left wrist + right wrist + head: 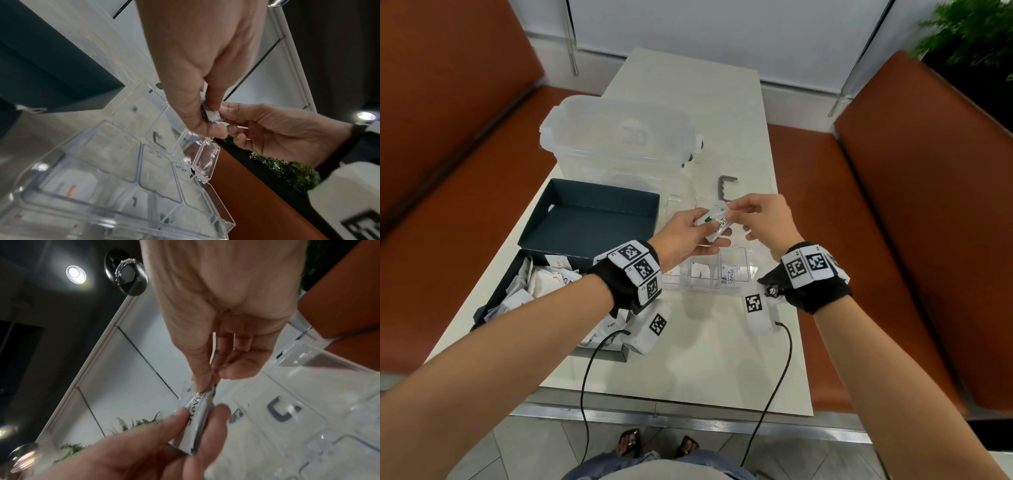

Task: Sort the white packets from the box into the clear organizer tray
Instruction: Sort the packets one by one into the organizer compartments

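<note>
Your pale, smooth counter (722, 359) runs between two rust-brown padded benches (928, 240). At its far end stands a frosted plastic tub (616, 140) with rounded corners. Nearer, a dark matte box (489, 301) sits at your left with its open lid (592, 219) lying flat behind it; the box holds a loose heap of crinkled white packets (541, 281), partly hidden by your left forearm and wristband. To its right lies the clear, hard-walled tray (751, 274), split into square cells, its far cells covered by your hands. Two near cells each show a flat packet; a third, at the left, is mostly hidden. A small grey U-shaped clip (726, 186) rests just beyond the tray.

Both hands meet above the tray's far cells. Your left hand (688, 236) pinches a thin stack of packets (717, 222) between thumb and curled fingers, green print and the letters "tevia" showing on top. Your right hand (767, 219) pinches the stack's far end between thumb and forefinger, its other fingers loosely curled. How many packets the stack holds is hard to make out; both wrist views show only its thin, blurred edge.
</note>
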The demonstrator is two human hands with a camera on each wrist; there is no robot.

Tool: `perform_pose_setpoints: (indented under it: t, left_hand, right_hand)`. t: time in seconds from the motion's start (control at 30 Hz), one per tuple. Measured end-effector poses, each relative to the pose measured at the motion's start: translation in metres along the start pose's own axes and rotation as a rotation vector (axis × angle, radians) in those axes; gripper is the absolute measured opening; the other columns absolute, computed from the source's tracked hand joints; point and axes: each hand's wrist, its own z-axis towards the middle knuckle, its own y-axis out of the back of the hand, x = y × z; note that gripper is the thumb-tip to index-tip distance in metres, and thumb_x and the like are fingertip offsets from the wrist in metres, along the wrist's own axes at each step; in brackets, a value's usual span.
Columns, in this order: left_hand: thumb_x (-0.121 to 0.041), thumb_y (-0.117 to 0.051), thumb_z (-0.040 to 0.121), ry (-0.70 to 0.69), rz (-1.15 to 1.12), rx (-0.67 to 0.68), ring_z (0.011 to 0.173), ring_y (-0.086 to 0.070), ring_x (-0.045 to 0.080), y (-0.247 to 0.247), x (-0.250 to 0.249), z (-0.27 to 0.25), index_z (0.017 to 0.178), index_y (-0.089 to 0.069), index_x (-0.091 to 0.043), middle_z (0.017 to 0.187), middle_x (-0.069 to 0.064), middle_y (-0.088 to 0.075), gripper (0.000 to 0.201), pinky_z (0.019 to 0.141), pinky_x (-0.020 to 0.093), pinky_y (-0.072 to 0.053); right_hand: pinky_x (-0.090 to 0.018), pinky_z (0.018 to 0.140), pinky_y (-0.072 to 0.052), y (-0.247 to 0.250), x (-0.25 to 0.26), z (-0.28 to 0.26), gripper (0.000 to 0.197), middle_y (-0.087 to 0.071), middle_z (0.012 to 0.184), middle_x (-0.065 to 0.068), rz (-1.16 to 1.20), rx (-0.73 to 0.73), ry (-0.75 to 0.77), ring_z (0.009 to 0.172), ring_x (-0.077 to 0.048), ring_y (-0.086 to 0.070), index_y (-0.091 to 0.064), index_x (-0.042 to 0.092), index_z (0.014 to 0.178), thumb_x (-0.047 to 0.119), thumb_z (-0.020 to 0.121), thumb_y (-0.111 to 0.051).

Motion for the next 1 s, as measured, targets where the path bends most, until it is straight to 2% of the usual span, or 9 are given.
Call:
perform_pose_setpoints:
  t: [0.07,0.1,0.17,0.23,0.33,0.5,0.67,0.83,1.0]
  left_hand:
    - [-0.018,-0.052,0.1,0.036,0.033,-0.013,0.088,-0.07,0.018,0.002,0.001,-0.001,0.125,-0.054,-0.006,0.113,0.015,-0.068,0.028,0.073,0.025,-0.058]
    - [-0.02,-0.053,0.099,0.053,0.06,-0.026,0.088,-0.07,0.018,0.004,0.001,-0.002,0.124,-0.054,-0.007,0.114,0.013,-0.068,0.027,0.073,0.026,-0.058]
    - [-0.022,-0.054,0.099,0.075,0.133,-0.052,0.088,-0.069,0.016,0.009,0.003,-0.003,0.123,-0.055,-0.012,0.114,0.007,-0.068,0.026,0.074,0.027,-0.057]
    - [-0.023,-0.052,0.099,0.086,0.192,-0.067,0.089,-0.068,0.016,0.013,0.005,-0.005,0.123,-0.056,-0.014,0.114,0.004,-0.068,0.026,0.075,0.027,-0.055]
    - [-0.023,-0.051,0.099,0.094,0.232,-0.079,0.093,-0.069,0.018,0.015,0.007,-0.008,0.123,-0.057,-0.014,0.113,0.003,-0.069,0.026,0.08,0.029,-0.054]
    - [-0.022,-0.053,0.099,0.105,0.247,-0.084,0.088,-0.069,0.017,0.014,0.009,-0.012,0.121,-0.059,-0.014,0.11,0.004,-0.07,0.024,0.081,0.031,-0.053]
    - [-0.018,-0.053,0.097,0.108,0.249,-0.094,0.085,-0.068,0.015,0.018,0.009,-0.016,0.118,-0.061,-0.013,0.108,0.004,-0.071,0.023,0.076,0.027,-0.053]
    - [-0.019,-0.054,0.097,0.117,0.244,-0.095,0.086,-0.067,0.017,0.021,0.011,-0.018,0.118,-0.061,-0.011,0.11,0.006,-0.071,0.024,0.078,0.029,-0.052]
    - [-0.018,-0.054,0.097,0.121,0.249,-0.092,0.087,-0.067,0.017,0.021,0.012,-0.018,0.118,-0.062,-0.011,0.109,0.007,-0.071,0.023,0.076,0.028,-0.053]
  right_hand:
    - [-0.017,0.049,-0.047,0.012,-0.005,0.008,0.01,-0.068,0.077,0.004,-0.05,-0.026,-0.006,0.06,-0.003,-0.056,-0.072,0.013,0.093,0.012,0.083,-0.072]
    - [-0.018,0.055,-0.049,0.018,-0.008,0.013,0.008,-0.07,0.081,0.002,-0.107,-0.028,-0.008,0.067,-0.006,-0.058,-0.072,0.015,0.091,0.013,0.083,-0.072]
    - [-0.029,0.077,-0.054,0.025,-0.017,0.02,0.007,-0.071,0.094,-0.003,-0.284,0.021,-0.033,0.086,-0.014,-0.063,-0.072,0.018,0.091,0.014,0.085,-0.07]
    - [-0.037,0.088,-0.053,0.022,-0.026,0.023,0.009,-0.071,0.099,-0.002,-0.495,0.122,-0.07,0.093,-0.019,-0.065,-0.072,0.02,0.091,0.014,0.088,-0.066]
    - [-0.035,0.087,-0.052,0.003,-0.033,0.02,0.012,-0.071,0.103,-0.002,-0.718,0.268,-0.081,0.096,-0.021,-0.065,-0.072,0.017,0.096,0.015,0.09,-0.062]
    - [-0.043,0.1,-0.042,-0.028,-0.042,0.016,0.014,-0.07,0.101,0.001,-0.935,0.346,-0.071,0.101,-0.024,-0.062,-0.072,0.022,0.092,0.013,0.087,-0.063]
    - [-0.043,0.098,-0.03,-0.037,-0.057,0.016,0.015,-0.07,0.098,0.006,-1.075,0.277,-0.009,0.1,-0.022,-0.061,-0.071,0.031,0.091,0.018,0.087,-0.063]
    - [-0.044,0.096,-0.029,-0.044,-0.073,0.012,0.019,-0.068,0.102,0.005,-1.231,0.261,0.062,0.104,-0.021,-0.058,-0.067,0.034,0.108,0.031,0.091,-0.059]
    - [-0.046,0.097,-0.029,-0.049,-0.081,0.008,0.02,-0.069,0.097,0.006,-1.289,0.226,0.087,0.101,-0.021,-0.057,-0.066,0.032,0.109,0.033,0.091,-0.057]
